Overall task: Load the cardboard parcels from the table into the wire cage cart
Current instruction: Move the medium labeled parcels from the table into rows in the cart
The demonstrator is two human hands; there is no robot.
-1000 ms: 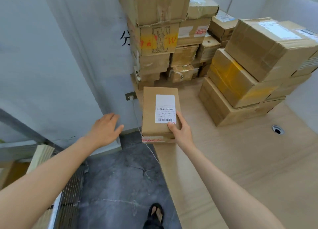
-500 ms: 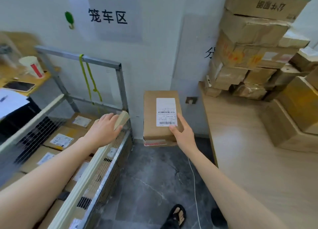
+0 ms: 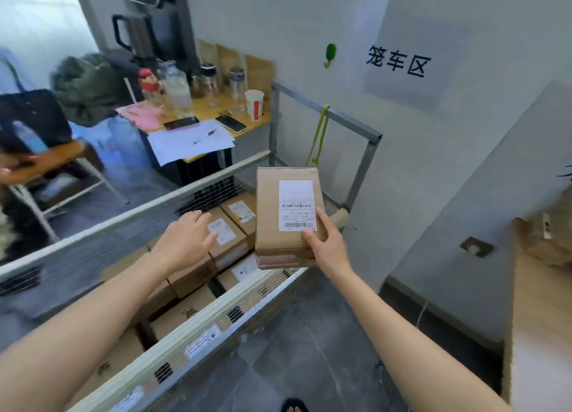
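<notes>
Cardboard parcel [image 3: 286,216] is being held flat, white shipping label [image 3: 296,205] facing up, over the near right corner of the wire cage cart [image 3: 216,315]. Its near end, sealed with red-printed tape, is hanging over the cart's near rail.

The right hand [image 3: 325,247] is gripping the parcel at its near right corner. The thumb is pressing on the top face just below the label's lower right corner. One of the fingers [image 3: 322,218] is lying along the right edge beside the label. The remaining fingers are passing under the parcel and are hidden.

The left hand [image 3: 185,241] is hovering palm down inside the cart, fingers relaxed and slightly spread, holding nothing. It is sitting to the left of the held parcel, apart from it. Whether it is touching the loaded parcels [image 3: 229,236] beneath it cannot be told.

The loaded parcels are lying side by side inside the cart, several with white labels up. A green cord [image 3: 320,133] is hanging from the cart's far frame bar.

The table [image 3: 538,334] is showing at the right edge, well apart from the cart, with more cardboard boxes [image 3: 544,238] resting on its far end.
</notes>
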